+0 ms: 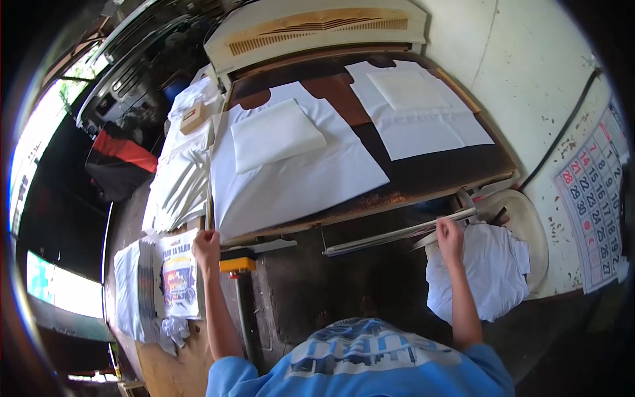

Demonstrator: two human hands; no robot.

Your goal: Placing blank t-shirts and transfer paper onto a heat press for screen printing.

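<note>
L hand (206,247): holding fingers curled at front-L corner of machine bed (456,173), near lower-L corner of L panel (304,192); gripping fabric/edge or not: can't tell.
R hand (451,239): forming loose fist, overlapping metal bar (377,242) in this view; touching bar or not: can't tell.
L panel (wht fabric): lying spread on L side of bed, carrying L pad (274,137) (wht, rect.).
R panel (426,137) (same kind): lying spread on R side, apart from L panel, carrying R pad (409,90) (wht, rect.).
Vented cover (324,34) (cream): standing along rear of bed.
Wht bundle (479,274): resting below R hand, on round seat (537,248).
Fabric pile (177,182) (wht): lying L of bed, w/ sm. brown box (193,119) sitting on top.
Printed stack (180,281): lying just L of L hand.
Yellow block (238,264): sitting just R of L wrist, below bed level.
Calendar (592,198): hanging on R wall.
</note>
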